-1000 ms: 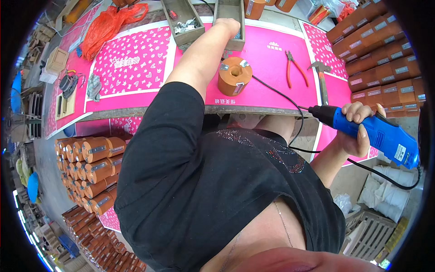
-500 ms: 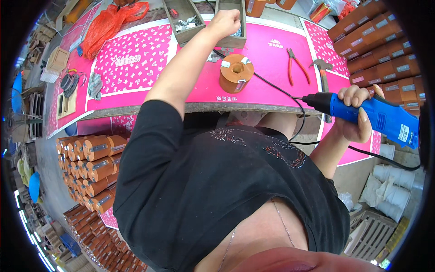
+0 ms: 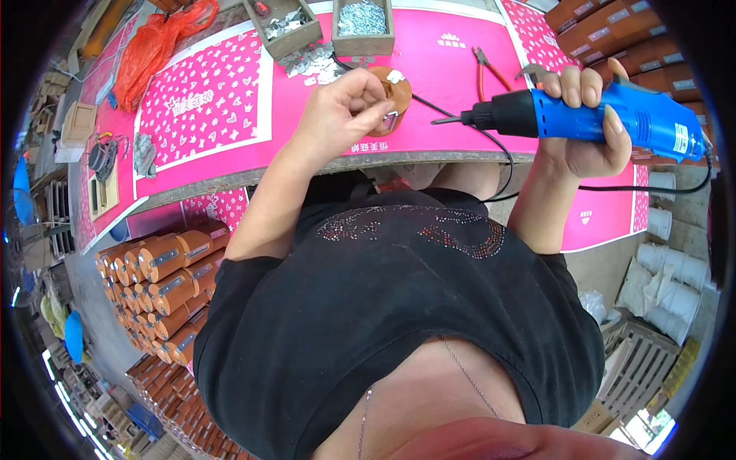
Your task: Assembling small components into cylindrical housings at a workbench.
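Note:
My right hand (image 3: 586, 130) grips a blue electric screwdriver (image 3: 652, 123) with a black nose; its bit points left toward a brown round block (image 3: 400, 88). The block stands on the pink-covered table and has small metal fittings on it. My left hand (image 3: 345, 115) is at the block's left side and partly hides it. Its thumb and fingers are pinched together by the metal fitting on the near side; anything small between them is hidden. The screwdriver's bit is apart from the block.
Behind the block are a wooden box of small silvery screws (image 3: 364, 47), a second wooden box (image 3: 295, 40) and loose metal plates (image 3: 318, 65). Red-handled pliers (image 3: 481, 80) lie to the right. Stacks of brown blocks (image 3: 165, 264) stand at left and far right. A black cable (image 3: 506, 149) trails across the table edge.
My left hand has come back from the screw box to the block, fingers now pinched. My right hand has brought the screwdriver up and left, its bit nearer the block.

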Available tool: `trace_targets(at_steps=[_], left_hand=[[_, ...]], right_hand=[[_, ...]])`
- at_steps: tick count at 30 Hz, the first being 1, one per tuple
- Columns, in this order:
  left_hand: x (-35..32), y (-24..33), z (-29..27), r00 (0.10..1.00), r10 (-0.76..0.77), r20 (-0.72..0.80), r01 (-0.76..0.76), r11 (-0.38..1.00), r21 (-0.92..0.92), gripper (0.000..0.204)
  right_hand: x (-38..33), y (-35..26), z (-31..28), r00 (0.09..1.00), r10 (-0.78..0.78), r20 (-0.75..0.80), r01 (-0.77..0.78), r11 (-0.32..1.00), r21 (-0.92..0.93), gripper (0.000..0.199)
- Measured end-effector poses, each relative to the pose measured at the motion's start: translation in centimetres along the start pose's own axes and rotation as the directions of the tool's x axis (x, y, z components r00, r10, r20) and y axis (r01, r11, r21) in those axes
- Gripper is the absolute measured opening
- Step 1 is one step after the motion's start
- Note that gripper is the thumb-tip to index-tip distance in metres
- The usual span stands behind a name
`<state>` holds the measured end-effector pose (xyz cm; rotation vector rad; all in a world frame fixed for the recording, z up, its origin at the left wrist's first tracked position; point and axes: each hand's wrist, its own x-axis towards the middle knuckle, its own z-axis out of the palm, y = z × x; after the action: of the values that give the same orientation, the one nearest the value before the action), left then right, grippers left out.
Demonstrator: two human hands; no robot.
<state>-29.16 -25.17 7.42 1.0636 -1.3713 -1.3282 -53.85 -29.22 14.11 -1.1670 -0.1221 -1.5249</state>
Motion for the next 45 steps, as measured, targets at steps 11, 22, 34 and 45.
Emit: trace_targets(at_steps=[11, 22, 34, 45], left_hand=[[-1.3, -1.4, 1.5, 0.947, 0.321, -0.028, -0.31, 0.931, 0.194, 0.01], [-1.7, -0.5, 1.6, 0.967, 0.253, 0.021, -0.252, 0.945, 0.207, 0.009], [-1.9, -0.3, 1.4, 0.943, 0.16, 0.293, -0.214, 0.963, 0.162, 0.01], [-2.5, -1.5, 1.3, 0.929, 0.016, 0.37, 0.039, 0.99, -0.139, 0.008]], right_hand=[[-0.3, 1.7, 0.8, 0.996, 0.004, 0.088, 0.002, 0.998, -0.068, 0.053], [-0.3, 1.8, 1.2, 0.97, 0.033, 0.242, 0.005, 0.988, -0.156, 0.06], [0.1, 0.6, 2.7, 0.904, 0.075, 0.421, -0.038, 0.995, -0.095, 0.071], [-0.2, 1.0, 2.4, 0.846, 0.122, 0.519, -0.089, 0.992, -0.088, 0.071]])
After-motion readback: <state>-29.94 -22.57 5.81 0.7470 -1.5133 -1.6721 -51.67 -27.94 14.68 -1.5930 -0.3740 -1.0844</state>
